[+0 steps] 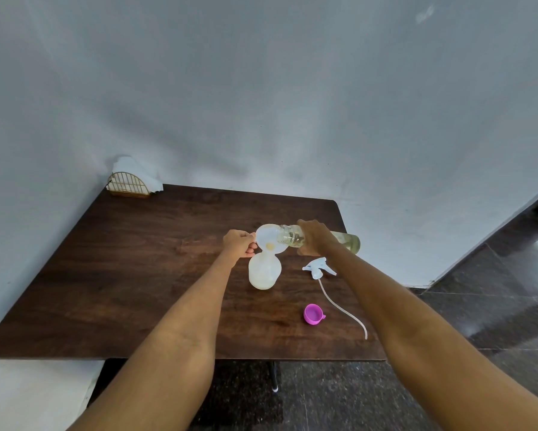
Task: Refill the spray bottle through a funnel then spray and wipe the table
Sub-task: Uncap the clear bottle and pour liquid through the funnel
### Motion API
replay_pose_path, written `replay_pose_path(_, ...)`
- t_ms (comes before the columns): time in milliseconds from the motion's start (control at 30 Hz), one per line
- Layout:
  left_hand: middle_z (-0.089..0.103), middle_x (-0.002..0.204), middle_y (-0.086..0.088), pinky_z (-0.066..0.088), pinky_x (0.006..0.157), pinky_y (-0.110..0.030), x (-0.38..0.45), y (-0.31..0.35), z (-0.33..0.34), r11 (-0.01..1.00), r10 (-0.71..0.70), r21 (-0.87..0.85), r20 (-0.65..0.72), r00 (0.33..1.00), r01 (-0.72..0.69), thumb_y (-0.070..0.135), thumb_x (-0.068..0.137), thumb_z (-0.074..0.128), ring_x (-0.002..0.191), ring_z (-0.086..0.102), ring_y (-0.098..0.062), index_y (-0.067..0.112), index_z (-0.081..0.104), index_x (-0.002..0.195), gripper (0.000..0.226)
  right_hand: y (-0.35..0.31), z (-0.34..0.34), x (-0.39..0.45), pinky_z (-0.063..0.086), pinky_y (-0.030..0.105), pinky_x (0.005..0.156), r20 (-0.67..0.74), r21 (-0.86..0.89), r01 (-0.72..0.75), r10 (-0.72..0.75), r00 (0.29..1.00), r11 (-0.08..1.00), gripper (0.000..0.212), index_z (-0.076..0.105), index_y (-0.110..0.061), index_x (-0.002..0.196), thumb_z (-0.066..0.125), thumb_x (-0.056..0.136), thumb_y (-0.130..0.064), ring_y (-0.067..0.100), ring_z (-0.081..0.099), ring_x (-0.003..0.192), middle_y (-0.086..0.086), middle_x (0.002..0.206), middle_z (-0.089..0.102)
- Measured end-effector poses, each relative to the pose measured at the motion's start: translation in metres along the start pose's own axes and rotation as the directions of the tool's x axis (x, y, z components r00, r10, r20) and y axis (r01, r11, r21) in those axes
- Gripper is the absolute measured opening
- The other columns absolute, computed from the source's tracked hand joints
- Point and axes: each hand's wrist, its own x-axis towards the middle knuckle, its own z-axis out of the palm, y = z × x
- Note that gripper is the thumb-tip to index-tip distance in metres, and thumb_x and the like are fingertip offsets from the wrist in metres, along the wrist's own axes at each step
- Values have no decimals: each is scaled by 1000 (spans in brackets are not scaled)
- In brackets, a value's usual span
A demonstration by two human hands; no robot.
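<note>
Dark wood table [121, 275]: left hand [238, 242] pinches white funnel [269, 241] on translucent spray bottle [264, 272]; right hand [315, 237] grips tilted refill bottle [348, 241].

Person, head-camera view: two bare forearms, no sleeves in view. Left hand [239, 242] and right hand [315, 236] without gloves, rings, watch or wristbands. Faint mark near the left elbow crease. No other clothing visible.

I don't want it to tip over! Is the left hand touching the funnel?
Touching. The head view shows the left hand pinching the rim of the funnel on the spray bottle.
</note>
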Motion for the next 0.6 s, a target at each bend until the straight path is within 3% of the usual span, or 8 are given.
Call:
replay_pose_path(300, 62, 82, -12, 56, 81, -34, 1, 1, 2, 1000, -2, 7, -11, 1000, 2, 14, 93, 57, 61, 57, -11, -4, 66, 102, 22, 1, 2, 1, 49, 38, 83, -2, -1, 4, -4, 1000, 1000, 48, 52, -5, 109, 74, 69, -21, 31, 64, 93, 13, 105, 67)
replay_pose_path(600, 59, 72, -7, 56, 82, -34, 0, 1, 2, 1000, -12, 3, -12, 1000, 12, 14, 92, 57, 61, 57, -11, -4, 66, 102, 22, 2, 2, 1, 47, 37, 83, 2, -1, 0, 0, 1000, 1000, 47, 52, -4, 109, 73, 70, -20, 32, 63, 94, 13, 106, 66)
